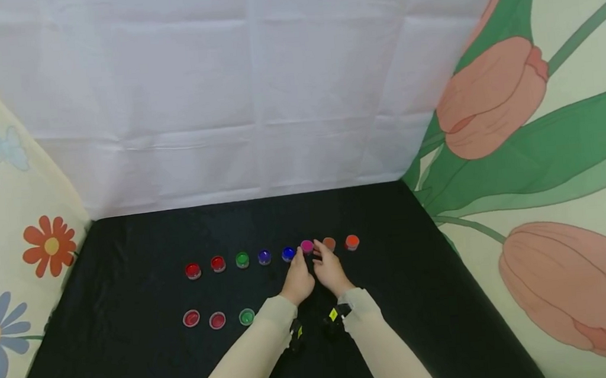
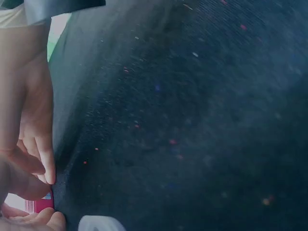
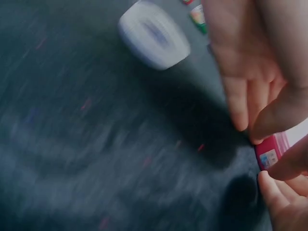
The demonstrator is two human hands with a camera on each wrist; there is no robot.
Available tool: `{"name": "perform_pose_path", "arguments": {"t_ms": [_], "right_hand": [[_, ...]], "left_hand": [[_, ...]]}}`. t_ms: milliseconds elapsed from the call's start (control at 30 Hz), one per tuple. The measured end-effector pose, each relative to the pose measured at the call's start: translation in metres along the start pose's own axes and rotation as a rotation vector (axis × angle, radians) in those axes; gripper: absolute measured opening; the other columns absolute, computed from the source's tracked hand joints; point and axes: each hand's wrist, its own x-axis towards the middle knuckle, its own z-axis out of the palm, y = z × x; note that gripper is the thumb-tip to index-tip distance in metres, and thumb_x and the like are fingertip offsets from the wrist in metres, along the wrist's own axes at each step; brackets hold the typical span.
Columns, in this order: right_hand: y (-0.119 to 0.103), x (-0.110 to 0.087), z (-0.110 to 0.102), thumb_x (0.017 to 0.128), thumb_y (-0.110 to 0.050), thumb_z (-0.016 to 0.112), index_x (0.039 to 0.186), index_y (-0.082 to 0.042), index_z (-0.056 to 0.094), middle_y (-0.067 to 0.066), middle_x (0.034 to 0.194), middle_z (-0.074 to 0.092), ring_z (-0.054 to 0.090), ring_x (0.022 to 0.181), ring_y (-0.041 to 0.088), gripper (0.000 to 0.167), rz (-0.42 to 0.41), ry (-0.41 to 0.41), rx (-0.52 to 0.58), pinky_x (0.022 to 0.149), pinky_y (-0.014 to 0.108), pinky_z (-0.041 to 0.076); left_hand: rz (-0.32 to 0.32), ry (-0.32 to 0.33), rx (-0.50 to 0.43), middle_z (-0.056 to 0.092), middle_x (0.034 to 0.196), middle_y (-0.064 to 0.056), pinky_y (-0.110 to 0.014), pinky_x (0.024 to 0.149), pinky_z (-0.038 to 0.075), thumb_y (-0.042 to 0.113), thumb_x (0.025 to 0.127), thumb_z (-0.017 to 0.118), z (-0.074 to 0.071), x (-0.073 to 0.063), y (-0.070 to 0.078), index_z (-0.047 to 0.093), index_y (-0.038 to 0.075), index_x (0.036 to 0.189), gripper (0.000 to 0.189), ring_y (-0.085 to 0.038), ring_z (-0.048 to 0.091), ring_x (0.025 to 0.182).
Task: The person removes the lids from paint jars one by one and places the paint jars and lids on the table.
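My left hand (image 1: 297,279) and right hand (image 1: 332,268) meet around a small magenta-topped tub (image 1: 307,246) in the back row. In the left wrist view, fingertips close in on both sides of the tub (image 2: 44,203). The right wrist view shows its pink side and a small label, with the tub (image 3: 267,153) between the fingertips of both hands. Just left of it stands a blue-topped tub (image 1: 288,253). To the right, a dull orange tub (image 1: 329,244) is partly behind my right fingers, and a bright orange tub (image 1: 352,242) ends the row.
Further left in the back row are red (image 1: 193,271), green (image 1: 242,259) and purple (image 1: 264,256) tubs. A nearer row has round red (image 1: 191,318) and green (image 1: 246,317) pieces beside my left sleeve. A pale rounded object (image 3: 154,34) lies on the black cloth (image 1: 429,298).
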Motion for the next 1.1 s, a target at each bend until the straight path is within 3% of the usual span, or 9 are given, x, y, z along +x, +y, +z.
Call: {"name": "perform_pose_path", "arguments": {"t_ms": [167, 433, 633, 867, 1100], "right_hand": [[0.004, -0.006, -0.003, 0.085, 0.018, 0.050, 0.144, 0.016, 0.041, 0.034, 0.135, 0.050, 0.055, 0.121, 0.046, 0.059, -0.059, 0.015, -0.046, 0.100, 0.049, 0.050], [0.013, -0.012, -0.002, 0.084, 0.016, 0.059, 0.130, 0.013, 0.056, 0.025, 0.113, 0.057, 0.062, 0.101, 0.036, 0.045, -0.037, 0.088, -0.040, 0.087, 0.039, 0.057], [0.016, -0.018, -0.006, 0.085, 0.014, 0.064, 0.113, 0.008, 0.066, 0.019, 0.103, 0.060, 0.065, 0.092, 0.030, 0.029, -0.013, 0.076, -0.023, 0.079, 0.031, 0.058], [0.023, -0.024, -0.010, 0.084, 0.014, 0.067, 0.110, 0.006, 0.065, 0.016, 0.104, 0.062, 0.066, 0.093, 0.026, 0.028, 0.000, -0.007, 0.051, 0.079, 0.028, 0.058], [0.030, -0.026, -0.010, 0.087, 0.010, 0.070, 0.112, 0.004, 0.065, 0.016, 0.109, 0.063, 0.066, 0.098, 0.028, 0.026, -0.010, -0.014, 0.145, 0.084, 0.027, 0.057]], "left_hand": [[-0.020, -0.004, -0.007, 0.029, 0.153, -0.039, -0.053, 0.117, 0.030, -0.012, 0.086, 0.045, -0.002, -0.005, 0.002, 0.021, -0.018, 0.151, 0.069, -0.046, 0.033, 0.143], [-0.034, 0.039, -0.049, 0.050, 0.138, -0.033, -0.051, 0.106, 0.044, -0.011, 0.092, 0.047, -0.007, -0.010, 0.002, 0.037, -0.015, 0.144, 0.053, -0.041, 0.054, 0.125], [0.029, 0.069, 0.016, 0.059, 0.118, -0.025, -0.048, 0.095, 0.051, -0.012, 0.090, 0.054, -0.010, -0.012, -0.003, 0.054, -0.014, 0.128, 0.038, -0.037, 0.061, 0.107], [0.083, 0.083, 0.061, 0.058, 0.101, -0.018, -0.046, 0.085, 0.052, -0.012, 0.087, 0.065, -0.011, -0.015, -0.006, 0.060, -0.008, 0.108, 0.022, -0.032, 0.058, 0.096], [0.071, 0.046, 0.020, 0.059, 0.108, -0.022, -0.044, 0.087, 0.055, -0.009, 0.090, 0.068, -0.016, -0.012, -0.004, 0.060, -0.008, 0.112, 0.024, -0.034, 0.061, 0.101]]}}
